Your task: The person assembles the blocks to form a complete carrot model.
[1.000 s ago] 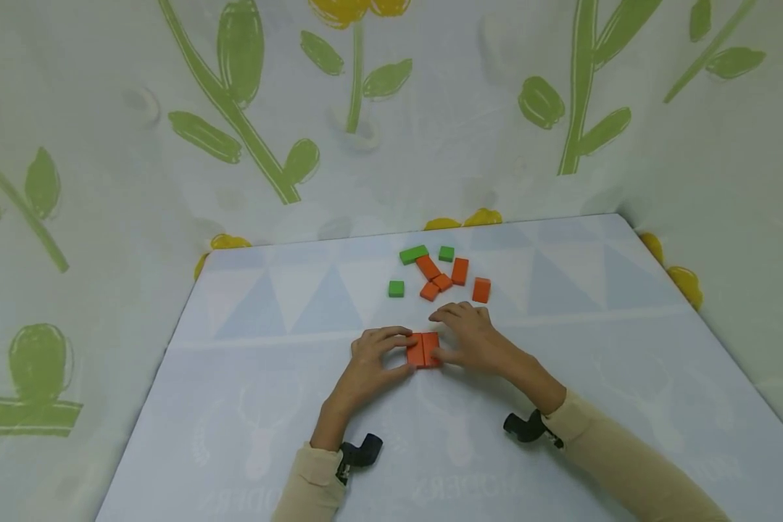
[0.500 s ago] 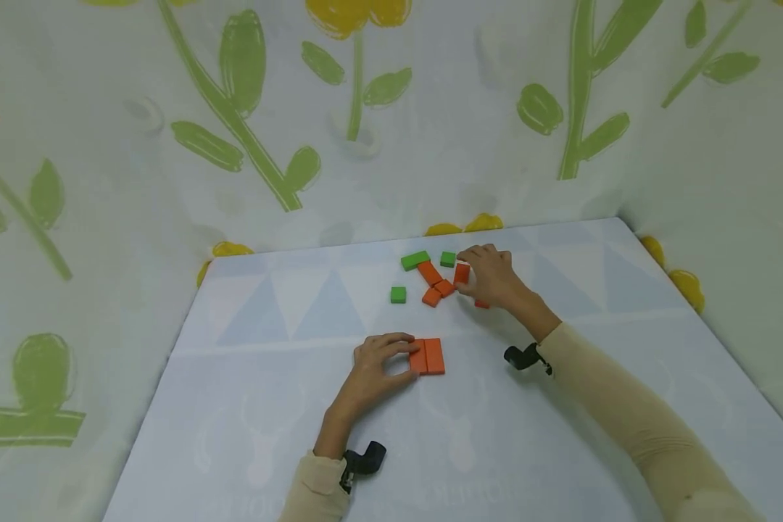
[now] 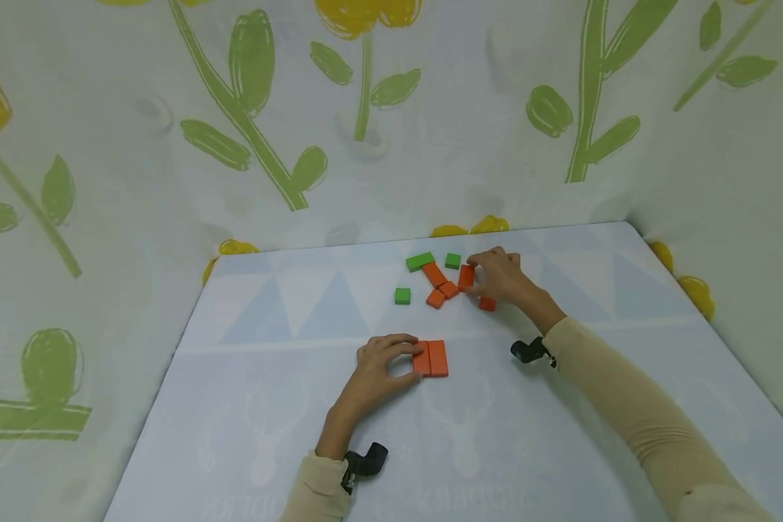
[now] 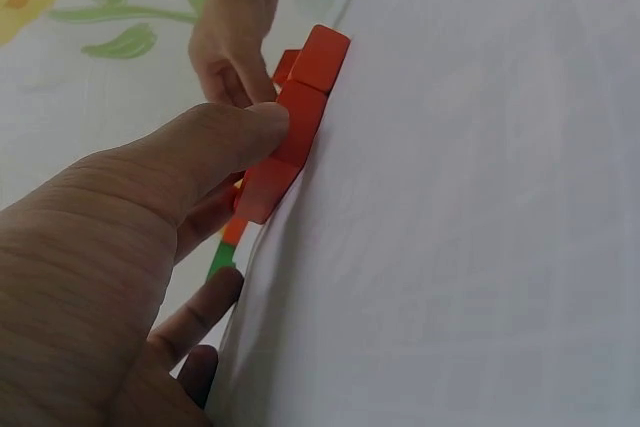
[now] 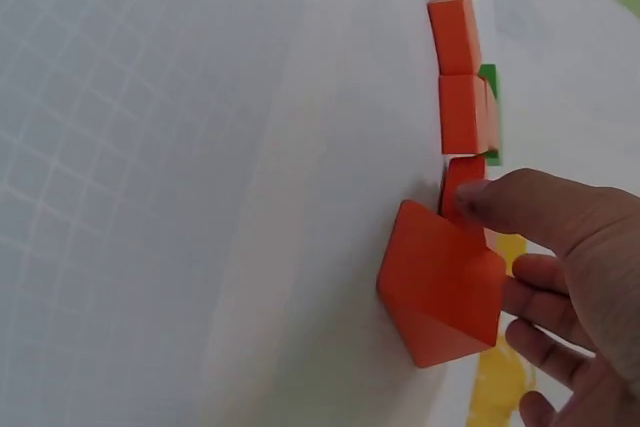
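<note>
Pale fabric-like sheeting [image 3: 431, 188], printed with brushy green leaves and yellow flowers, hangs behind a smooth whitish surface [image 3: 287, 406] patterned with faint blue triangles. Near its middle, two flat, oblong orange blocks lie long side to long side; the left hand [image 3: 373, 366], thumb and fingers bent, pinches the left block [image 3: 420, 359] by its ends, while the right block [image 3: 438, 359] adjoins it. Farther back, the right hand [image 3: 504, 277] pinches an upright-edged, oblong orange block [image 3: 466, 278] between thumb and fingers. Just beside that hand sits a chunky orange block [image 3: 487, 304] with crisp edges. Leftward, a long orange block [image 3: 433, 275] meets a green bar [image 3: 420, 262] and two small orange blocks [image 3: 442, 294]; two small green blocks [image 3: 402, 296] stand apart. Beige, softly creased sleeves [image 3: 626, 399] cover the forearms.
</note>
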`<state>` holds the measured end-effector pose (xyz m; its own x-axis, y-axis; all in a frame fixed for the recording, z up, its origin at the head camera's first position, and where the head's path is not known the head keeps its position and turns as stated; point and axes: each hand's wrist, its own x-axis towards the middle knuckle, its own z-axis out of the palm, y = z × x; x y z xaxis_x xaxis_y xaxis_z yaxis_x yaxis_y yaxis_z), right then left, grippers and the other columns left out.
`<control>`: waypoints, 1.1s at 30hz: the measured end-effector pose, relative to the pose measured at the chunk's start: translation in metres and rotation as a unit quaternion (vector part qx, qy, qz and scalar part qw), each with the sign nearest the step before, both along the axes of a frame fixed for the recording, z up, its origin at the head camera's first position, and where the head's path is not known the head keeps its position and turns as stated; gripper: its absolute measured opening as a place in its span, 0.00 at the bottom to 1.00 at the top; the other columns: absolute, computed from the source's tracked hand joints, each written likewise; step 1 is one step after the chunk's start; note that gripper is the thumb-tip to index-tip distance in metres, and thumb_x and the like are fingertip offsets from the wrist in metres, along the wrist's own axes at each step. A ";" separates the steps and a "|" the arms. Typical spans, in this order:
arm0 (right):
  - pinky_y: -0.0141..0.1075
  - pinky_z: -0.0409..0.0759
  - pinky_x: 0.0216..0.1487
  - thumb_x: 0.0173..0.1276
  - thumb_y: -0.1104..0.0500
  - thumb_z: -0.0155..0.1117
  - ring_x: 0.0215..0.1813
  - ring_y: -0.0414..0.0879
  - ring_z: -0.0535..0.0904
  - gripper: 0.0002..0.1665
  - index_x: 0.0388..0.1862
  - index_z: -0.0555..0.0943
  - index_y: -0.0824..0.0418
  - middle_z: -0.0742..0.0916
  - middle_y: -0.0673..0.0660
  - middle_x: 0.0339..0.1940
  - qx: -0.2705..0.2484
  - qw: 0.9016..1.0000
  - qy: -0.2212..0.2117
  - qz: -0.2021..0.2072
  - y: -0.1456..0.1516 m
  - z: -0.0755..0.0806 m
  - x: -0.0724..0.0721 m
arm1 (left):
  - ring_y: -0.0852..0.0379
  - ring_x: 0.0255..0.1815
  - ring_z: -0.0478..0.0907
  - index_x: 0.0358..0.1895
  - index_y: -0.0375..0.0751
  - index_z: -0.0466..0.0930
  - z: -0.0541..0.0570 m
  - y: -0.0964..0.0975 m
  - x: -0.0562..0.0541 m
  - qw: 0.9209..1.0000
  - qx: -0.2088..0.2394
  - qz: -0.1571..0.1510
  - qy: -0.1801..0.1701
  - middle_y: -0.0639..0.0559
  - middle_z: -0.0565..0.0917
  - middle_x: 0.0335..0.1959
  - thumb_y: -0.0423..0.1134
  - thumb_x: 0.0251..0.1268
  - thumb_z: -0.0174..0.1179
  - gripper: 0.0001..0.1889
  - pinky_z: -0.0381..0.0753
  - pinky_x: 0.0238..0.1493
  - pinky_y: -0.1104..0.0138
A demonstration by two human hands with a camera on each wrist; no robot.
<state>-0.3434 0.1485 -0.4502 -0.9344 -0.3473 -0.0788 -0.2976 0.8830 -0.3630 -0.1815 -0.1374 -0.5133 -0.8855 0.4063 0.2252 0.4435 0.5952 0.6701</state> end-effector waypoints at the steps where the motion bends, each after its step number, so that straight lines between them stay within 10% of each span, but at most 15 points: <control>1: 0.58 0.53 0.62 0.61 0.50 0.76 0.69 0.61 0.61 0.38 0.67 0.75 0.62 0.79 0.63 0.65 -0.006 1.000 0.003 -0.001 0.001 0.000 0.001 | 0.56 0.64 0.66 0.60 0.55 0.83 0.000 0.000 0.000 1.000 0.000 0.000 -0.001 0.63 0.76 0.64 0.46 0.62 0.71 0.22 0.58 0.58 0.52; 17: 0.60 0.56 0.61 0.57 0.51 0.78 0.64 0.57 0.68 0.34 0.62 0.79 0.59 0.84 0.56 0.58 -0.050 0.992 0.088 0.071 0.006 0.022 0.070 | 0.54 0.64 0.66 0.60 0.53 0.83 0.001 0.001 0.000 1.000 0.006 -0.004 0.002 0.60 0.76 0.64 0.46 0.62 0.71 0.22 0.57 0.58 0.51; 33: 0.56 0.59 0.59 0.54 0.49 0.81 0.62 0.53 0.70 0.33 0.57 0.81 0.56 0.85 0.50 0.55 -0.056 0.978 0.130 0.150 -0.003 0.010 0.131 | 0.55 0.65 0.66 0.61 0.54 0.82 0.000 0.000 -0.001 1.000 -0.001 -0.005 0.001 0.63 0.75 0.64 0.46 0.62 0.70 0.22 0.57 0.57 0.51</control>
<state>-0.2126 0.1451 -0.4401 -0.7720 -0.6026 0.2021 -0.6331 0.7006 -0.3293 -0.1826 -0.1374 -0.5137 -0.8811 0.4153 0.2264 0.4506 0.5917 0.6685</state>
